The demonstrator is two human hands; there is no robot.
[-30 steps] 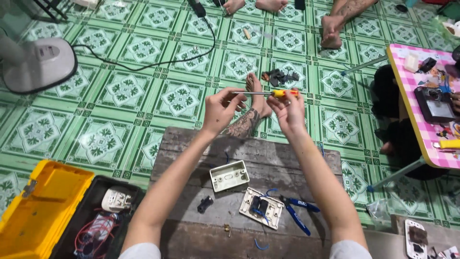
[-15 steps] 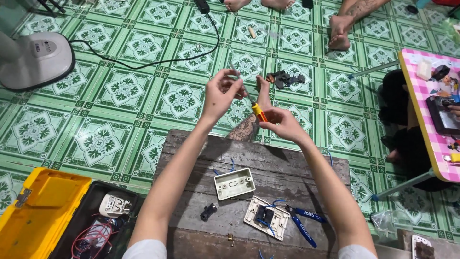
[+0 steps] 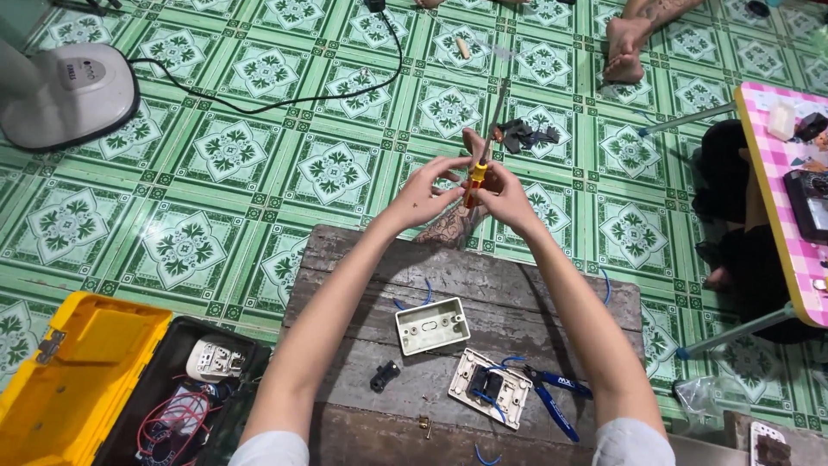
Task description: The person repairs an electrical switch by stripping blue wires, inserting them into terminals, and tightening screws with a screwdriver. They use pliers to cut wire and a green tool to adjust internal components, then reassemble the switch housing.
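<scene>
Since a second ago you have swung the screwdriver (image 3: 477, 166) from lying crosswise between your hands to standing nearly upright, shaft pointing away from you over the floor. Your right hand (image 3: 504, 194) is wrapped around the orange-and-yellow handle from the side, and your left hand (image 3: 423, 192) pinches it with the fingertips from the other side, so both are closed on the one tool, held up in the air beyond the far edge of the worktop (image 3: 362, 259). Holding it raised like that seems to bring the handle close under your eyes, as if you were checking or twisting it.

Below your forearms, on the worn wooden worktop, lie a pale surface-mount box (image 3: 431, 325), a white switch plate (image 3: 490, 387) with blue wires looped on it, blue-handled pliers (image 3: 552, 399) just beside the plate, and a small black part (image 3: 384, 376) near the box. All are within reach, laid out apart rather than piled.

At your left stands an open yellow toolbox (image 3: 78, 380) holding a socket and red wire. Green patterned floor tiles (image 3: 224, 147) spread around, with a fan base (image 3: 65, 91) and its black cable at the far left, another person's bare foot (image 3: 623, 47) at the top, and a pink chequered table (image 3: 776, 173) at the right.
</scene>
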